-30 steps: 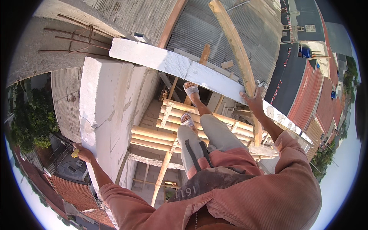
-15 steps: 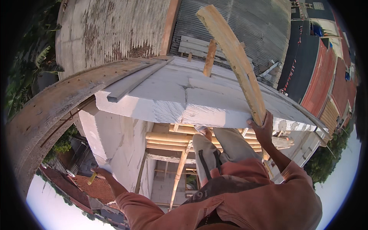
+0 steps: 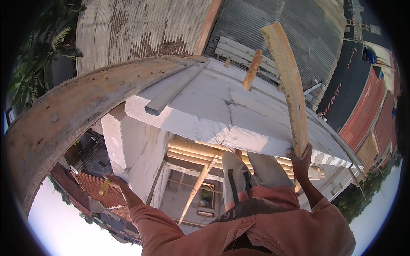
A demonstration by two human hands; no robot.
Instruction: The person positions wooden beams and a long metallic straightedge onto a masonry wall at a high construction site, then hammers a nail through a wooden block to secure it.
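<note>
My right hand [image 3: 301, 162] grips the lower end of a long wooden board [image 3: 288, 79], which rises tilted above the pale block wall [image 3: 192, 106]. The board looks curved, and its far end stands free in the air. On the left, beside the wall's outer side, my left hand [image 3: 114, 181] is closed round a short yellow handle-like piece [image 3: 103, 187]. The rest of that thing is hidden, so its kind cannot be made out. My legs [image 3: 235, 179] stand against the near side of the wall, over bamboo poles [image 3: 200, 150].
A grey metal-like bar [image 3: 177, 87] lies on the wall top near a broad weathered plank [image 3: 81, 100]. Two short wood stakes [image 3: 253, 70] stand up beyond. Corrugated roofs [image 3: 141, 32] lie farther off. Below the bamboo poles opens a deep room with a window [image 3: 207, 198].
The board's far end has swung right and lower, standing more upright in my right hand. My view has shifted, so the wall appears farther right. The left hand keeps its hold.
</note>
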